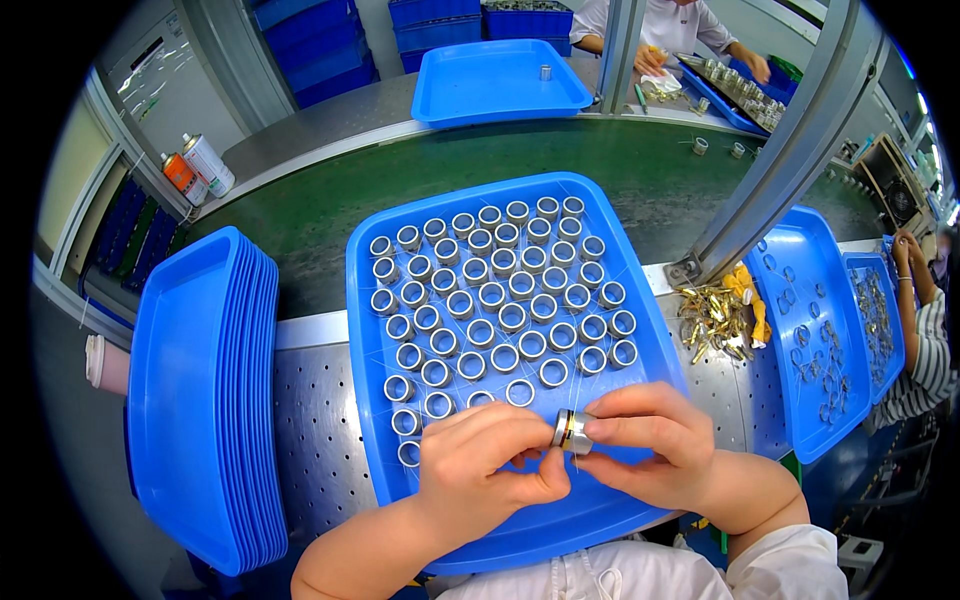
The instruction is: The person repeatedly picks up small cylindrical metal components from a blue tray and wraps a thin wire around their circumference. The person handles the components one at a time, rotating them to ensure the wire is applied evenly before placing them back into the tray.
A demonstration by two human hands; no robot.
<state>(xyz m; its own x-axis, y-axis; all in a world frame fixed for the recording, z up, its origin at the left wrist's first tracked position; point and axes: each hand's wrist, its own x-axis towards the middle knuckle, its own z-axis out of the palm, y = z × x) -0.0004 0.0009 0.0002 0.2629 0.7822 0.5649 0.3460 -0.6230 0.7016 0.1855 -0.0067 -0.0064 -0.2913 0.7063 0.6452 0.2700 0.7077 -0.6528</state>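
Over the near part of a blue tray point(365, 350), a short silvery metal cylinder point(573, 432) with a dark and a yellowish band is pinched between both my hands. My left hand point(490, 455) has its thumb and fingertips at the cylinder's left end. From the other side my right hand point(655, 440) grips it with thumb and fingers. Behind the hands, many similar metal rings point(512, 318) stand upright in loose rows in the tray. Thin pale wires stick out among them. A fine wire seems to hang below the held cylinder.
A stack of blue trays point(185, 400) stands at the left, beside a pink cup point(108, 365). Brass-coloured pieces point(715, 322) lie right of my tray, near a metal post point(790, 150). Beyond runs a green belt point(310, 220). A co-worker's hands point(652, 60) work at the far side.
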